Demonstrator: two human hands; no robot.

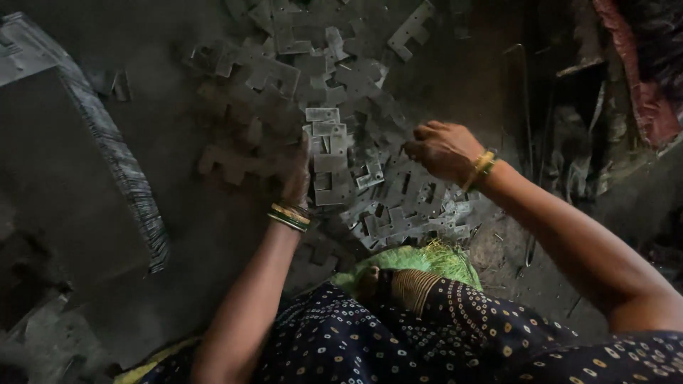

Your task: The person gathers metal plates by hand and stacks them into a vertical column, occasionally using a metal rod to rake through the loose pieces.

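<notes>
A heap of flat grey metal plates (299, 78) with cut-out slots lies spread on the dark floor ahead of me. My left hand (297, 174) holds a stack of small rectangular plates (327, 153) on edge, fingers wrapped around its left side. My right hand (442, 149) hovers to the right of that stack, fingers curled over more slotted plates (405, 213); whether it pinches a piece is hidden. Both wrists carry bangles.
A large dark slab with a ridged edge (135, 192) sits at the left. Metal scrap and dark clutter (583, 121) stand at the right. A green cloth (420, 259) and my dotted dark garment (398, 334) fill the near foreground.
</notes>
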